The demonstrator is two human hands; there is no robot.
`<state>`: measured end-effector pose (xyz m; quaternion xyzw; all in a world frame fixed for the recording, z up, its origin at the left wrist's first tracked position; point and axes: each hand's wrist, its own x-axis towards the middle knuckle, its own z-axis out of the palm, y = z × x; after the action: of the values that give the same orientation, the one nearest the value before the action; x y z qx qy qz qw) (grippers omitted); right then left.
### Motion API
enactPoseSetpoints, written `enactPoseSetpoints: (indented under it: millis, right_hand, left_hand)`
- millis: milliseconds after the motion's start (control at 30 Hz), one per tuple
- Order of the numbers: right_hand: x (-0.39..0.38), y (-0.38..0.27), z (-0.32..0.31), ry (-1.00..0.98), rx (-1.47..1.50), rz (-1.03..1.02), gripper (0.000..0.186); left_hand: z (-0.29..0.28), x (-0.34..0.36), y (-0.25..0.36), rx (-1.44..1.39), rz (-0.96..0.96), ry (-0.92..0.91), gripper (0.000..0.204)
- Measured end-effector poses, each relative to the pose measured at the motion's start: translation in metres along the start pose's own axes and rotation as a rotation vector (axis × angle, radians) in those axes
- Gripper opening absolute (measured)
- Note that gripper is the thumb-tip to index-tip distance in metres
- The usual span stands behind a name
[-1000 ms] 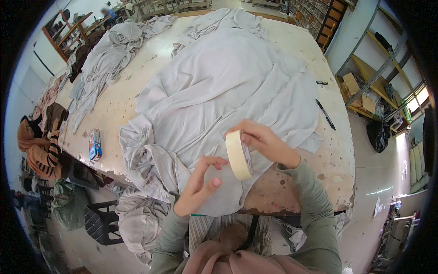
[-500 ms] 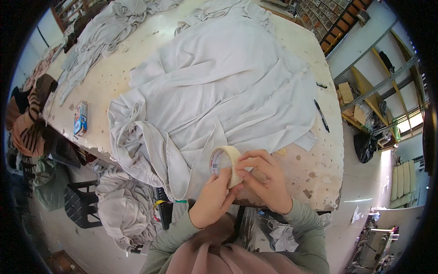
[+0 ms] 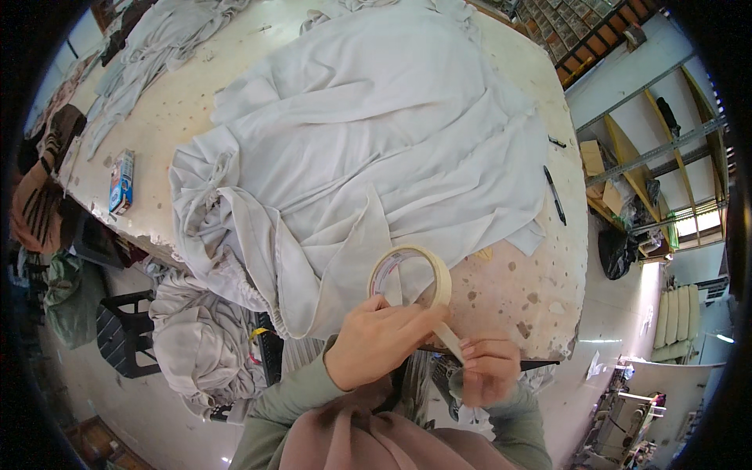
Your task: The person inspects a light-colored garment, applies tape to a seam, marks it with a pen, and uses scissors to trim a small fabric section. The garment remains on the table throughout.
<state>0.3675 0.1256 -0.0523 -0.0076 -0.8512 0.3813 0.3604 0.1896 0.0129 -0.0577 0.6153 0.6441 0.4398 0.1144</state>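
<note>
My left hand grips a roll of beige masking tape by its lower rim, holding it upright over the table's near edge. A strip of tape runs down from the roll to my right hand, whose fingers pinch the strip's free end. Just beyond the roll lies a large pale grey garment, spread over the worn table, one bunched edge hanging over the near side.
A black pen and a small dark item lie at the table's right edge. A small blue-and-white carton sits at the left. More grey cloth is heaped on a black chair below. Shelving stands at the right.
The roll has passed from my right hand into my left and come nearer my body. My right hand has pulled a strip of tape downward off it.
</note>
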Motion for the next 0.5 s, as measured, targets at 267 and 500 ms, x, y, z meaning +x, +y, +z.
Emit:
enactPoseSetpoints:
  millis: [267,500]
  right_hand:
    - [0.051,0.01,-0.033,0.658,-0.007,0.852,0.017]
    - [0.025,0.021,-0.033,0.729,0.689,0.486,0.046]
  left_hand:
    - [0.037,0.01,0.042,-0.17,0.485,0.27,0.019]
    - [0.038,0.029,0.046,-0.279,0.557,-0.144,0.033]
